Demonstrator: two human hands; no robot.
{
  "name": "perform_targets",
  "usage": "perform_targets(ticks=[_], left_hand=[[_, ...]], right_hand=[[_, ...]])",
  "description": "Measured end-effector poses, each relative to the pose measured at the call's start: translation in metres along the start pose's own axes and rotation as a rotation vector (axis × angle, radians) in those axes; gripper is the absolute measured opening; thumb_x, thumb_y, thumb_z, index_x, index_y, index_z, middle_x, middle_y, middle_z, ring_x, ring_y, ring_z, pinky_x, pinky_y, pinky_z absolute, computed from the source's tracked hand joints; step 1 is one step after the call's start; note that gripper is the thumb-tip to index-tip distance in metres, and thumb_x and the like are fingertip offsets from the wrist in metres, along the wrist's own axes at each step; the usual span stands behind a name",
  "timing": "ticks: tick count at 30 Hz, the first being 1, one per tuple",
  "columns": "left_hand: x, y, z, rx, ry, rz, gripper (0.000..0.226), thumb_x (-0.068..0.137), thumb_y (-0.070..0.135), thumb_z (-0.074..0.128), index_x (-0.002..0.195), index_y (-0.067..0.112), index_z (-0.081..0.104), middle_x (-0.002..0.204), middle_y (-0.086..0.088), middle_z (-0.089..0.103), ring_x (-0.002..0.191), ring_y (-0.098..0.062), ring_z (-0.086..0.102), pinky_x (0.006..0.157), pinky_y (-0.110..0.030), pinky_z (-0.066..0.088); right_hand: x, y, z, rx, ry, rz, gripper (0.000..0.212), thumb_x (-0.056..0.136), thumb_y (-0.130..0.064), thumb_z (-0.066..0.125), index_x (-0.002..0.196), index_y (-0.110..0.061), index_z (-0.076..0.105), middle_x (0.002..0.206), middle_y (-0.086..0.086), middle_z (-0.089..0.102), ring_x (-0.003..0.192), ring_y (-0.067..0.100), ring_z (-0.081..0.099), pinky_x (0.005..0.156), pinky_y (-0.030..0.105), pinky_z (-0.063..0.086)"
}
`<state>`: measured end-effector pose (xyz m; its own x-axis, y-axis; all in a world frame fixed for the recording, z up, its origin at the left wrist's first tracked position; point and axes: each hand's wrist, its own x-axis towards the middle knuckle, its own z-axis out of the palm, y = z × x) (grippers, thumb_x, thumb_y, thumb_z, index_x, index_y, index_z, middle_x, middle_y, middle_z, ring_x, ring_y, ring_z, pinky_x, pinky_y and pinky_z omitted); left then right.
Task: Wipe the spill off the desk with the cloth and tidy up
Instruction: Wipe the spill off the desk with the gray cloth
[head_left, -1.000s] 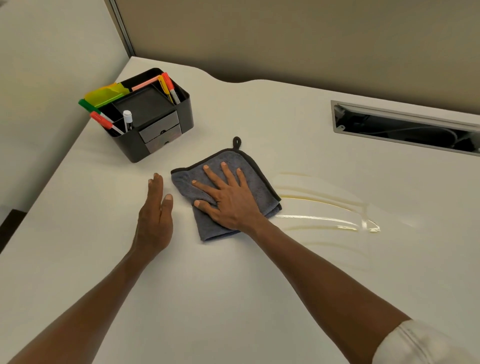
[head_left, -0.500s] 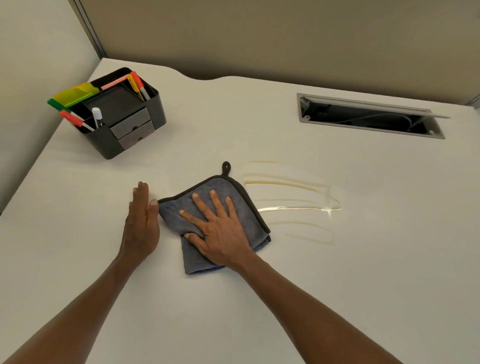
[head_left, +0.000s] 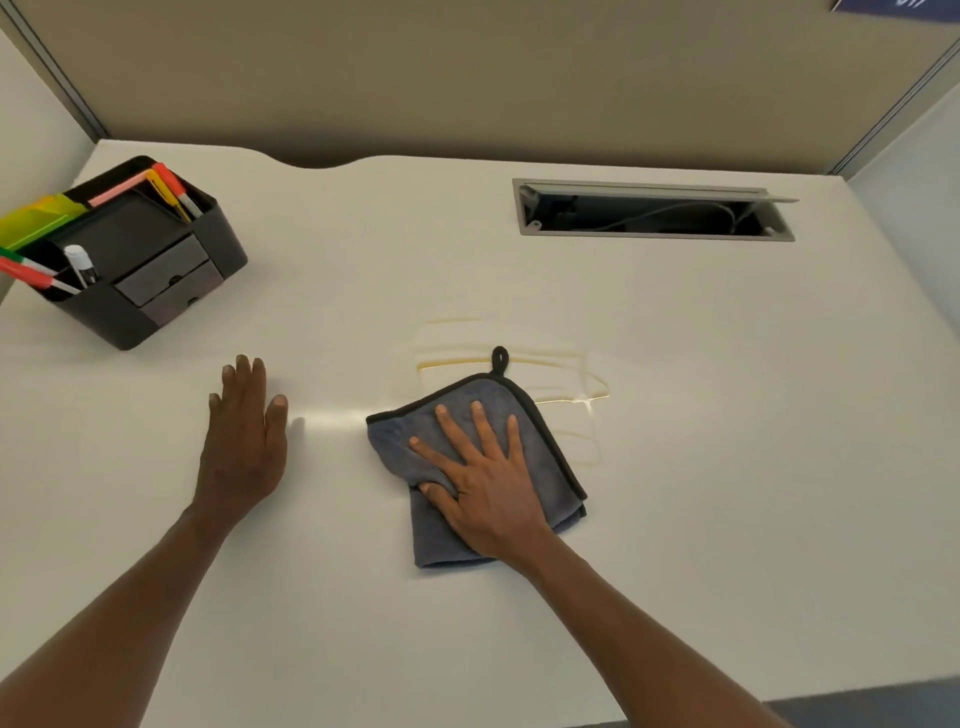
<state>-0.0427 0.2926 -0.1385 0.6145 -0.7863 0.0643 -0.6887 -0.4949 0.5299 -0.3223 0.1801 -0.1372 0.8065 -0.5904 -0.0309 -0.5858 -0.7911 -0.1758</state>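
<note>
Smooth white desk (head_left: 675, 467); right hand (head_left: 485, 488) flat on plush grey cloth (head_left: 540, 431).

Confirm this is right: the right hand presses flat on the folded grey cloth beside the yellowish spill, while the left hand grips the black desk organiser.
Not quite. In the head view the left hand lies flat and open on the bare desk, well apart from the black desk organiser. The rest stands: the right hand presses flat on the folded grey cloth beside the yellowish spill.
</note>
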Motion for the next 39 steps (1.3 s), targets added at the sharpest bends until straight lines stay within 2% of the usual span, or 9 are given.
perform_targets(ticks=[4,8,18,24,29,33,39], left_hand=[[0.008,-0.006,-0.001,0.036,-0.004,-0.011,0.069,0.098,0.047,0.018,0.154,0.009,0.009,0.164,-0.008,0.006,0.152,-0.017,0.001,0.120,-0.033,0.001],[0.019,-0.010,-0.006,0.035,0.024,-0.048,0.071,0.097,0.049,0.018,0.154,0.007,0.008,0.164,-0.010,0.007,0.152,-0.020,0.003,0.121,-0.035,0.002],[0.038,-0.035,-0.008,0.110,0.054,-0.081,0.079,0.094,0.060,0.019,0.153,0.007,0.010,0.163,-0.013,0.012,0.151,-0.025,0.007,0.121,-0.038,0.004],[0.050,-0.027,-0.006,0.085,0.084,-0.102,0.083,0.091,0.065,0.023,0.152,0.009,0.010,0.162,-0.014,0.016,0.151,-0.026,0.010,0.121,-0.038,0.007],[0.050,-0.022,-0.006,0.109,0.094,-0.101,0.080,0.092,0.061,0.026,0.150,0.007,0.017,0.159,-0.017,0.024,0.149,-0.030,0.018,0.121,-0.042,0.011],[0.050,-0.022,-0.006,0.112,0.082,-0.123,0.083,0.091,0.065,0.022,0.152,0.009,0.018,0.161,-0.012,0.020,0.151,-0.024,0.014,0.121,-0.037,0.007],[0.048,-0.018,-0.006,0.129,0.067,-0.143,0.084,0.091,0.066,0.019,0.154,0.011,0.013,0.164,-0.006,0.013,0.151,-0.017,0.008,0.122,-0.034,0.004]], right_hand=[[-0.012,0.030,-0.007,-0.030,0.006,0.075,0.053,0.100,-0.062,0.019,0.151,-0.050,0.015,0.165,-0.010,0.008,0.152,0.030,-0.004,0.116,0.067,0.002],[-0.019,0.056,-0.012,-0.055,-0.019,0.124,0.054,0.099,-0.063,0.016,0.152,-0.051,0.007,0.166,-0.012,0.000,0.152,0.029,-0.007,0.116,0.067,0.001],[-0.024,0.100,-0.024,-0.013,-0.031,0.283,0.055,0.096,-0.068,0.006,0.149,-0.057,0.000,0.164,-0.017,-0.007,0.151,0.025,-0.013,0.117,0.063,-0.008],[-0.012,0.123,-0.032,-0.004,-0.025,0.316,0.054,0.095,-0.070,0.005,0.147,-0.059,-0.003,0.163,-0.019,-0.009,0.151,0.024,-0.016,0.118,0.062,-0.008],[0.008,0.141,-0.037,-0.005,-0.028,0.313,0.054,0.095,-0.069,0.007,0.147,-0.059,-0.002,0.164,-0.019,-0.009,0.151,0.024,-0.015,0.118,0.062,-0.007],[0.036,0.153,-0.041,-0.024,-0.042,0.310,0.056,0.095,-0.068,0.007,0.148,-0.057,-0.005,0.163,-0.019,-0.011,0.151,0.025,-0.015,0.118,0.063,-0.007],[0.083,0.158,-0.048,-0.003,-0.023,0.327,0.056,0.096,-0.066,0.012,0.150,-0.054,0.000,0.164,-0.016,-0.009,0.151,0.028,-0.015,0.117,0.064,-0.009]])
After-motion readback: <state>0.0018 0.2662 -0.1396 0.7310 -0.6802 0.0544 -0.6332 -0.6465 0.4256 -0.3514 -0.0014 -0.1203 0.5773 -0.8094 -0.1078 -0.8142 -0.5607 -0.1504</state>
